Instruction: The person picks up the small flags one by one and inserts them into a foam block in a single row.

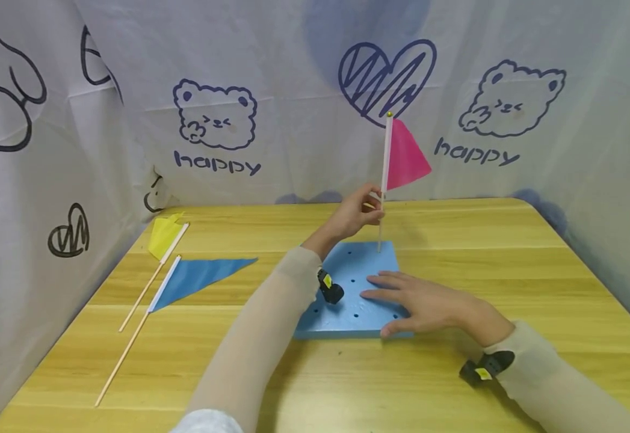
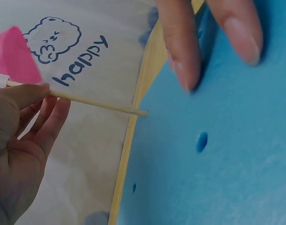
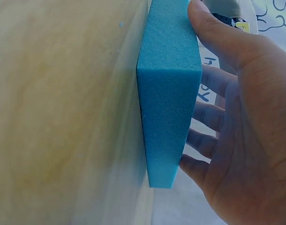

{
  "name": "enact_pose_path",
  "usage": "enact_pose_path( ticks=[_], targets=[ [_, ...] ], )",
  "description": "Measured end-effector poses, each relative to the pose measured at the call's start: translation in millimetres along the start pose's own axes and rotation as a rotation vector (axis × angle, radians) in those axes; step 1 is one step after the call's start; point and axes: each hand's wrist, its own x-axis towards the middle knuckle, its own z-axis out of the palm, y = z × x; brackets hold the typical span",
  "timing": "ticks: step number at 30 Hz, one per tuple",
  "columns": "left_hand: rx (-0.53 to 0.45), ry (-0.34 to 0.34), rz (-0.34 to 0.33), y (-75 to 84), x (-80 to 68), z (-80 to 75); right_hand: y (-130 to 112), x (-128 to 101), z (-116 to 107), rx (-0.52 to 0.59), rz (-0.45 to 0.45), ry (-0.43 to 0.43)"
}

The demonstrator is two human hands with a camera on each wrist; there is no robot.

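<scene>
My left hand [image 1: 355, 211] pinches the wooden stick of a pink flag [image 1: 405, 157] between thumb and fingers. The flag stands nearly upright, and its stick's lower end meets the far right corner of a blue foam block [image 1: 336, 325]. In the left wrist view, the stick tip [image 2: 142, 113] sits right at the block's surface. Several small holes dot the block's top, one being a hole [image 2: 202, 142] near the middle of that view. With fingers spread, my right hand [image 1: 428, 302] rests on the block's right side; in the right wrist view its thumb [image 3: 201, 18] lies along the block's edge.
On the left of the wooden table [image 1: 509, 252] lie a blue triangular flag [image 1: 195, 279] and a yellow flag [image 1: 164, 236], sticks pointing toward the near left. A white cloth [image 1: 293, 120] with bear and heart drawings hangs behind the table and along its sides.
</scene>
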Motion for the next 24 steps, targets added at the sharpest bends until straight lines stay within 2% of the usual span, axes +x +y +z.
enact_pose_path(
  ticks=[18,24],
  targets=[
    [0.005,0.061,0.006,0.8,-0.7,2.7,-0.4,0.5,0.2,0.017,0.009,-0.007],
    [0.012,0.062,-0.002,0.9,-1.1,2.3,-0.8,0.9,0.1,0.017,0.011,-0.009]
  ],
)
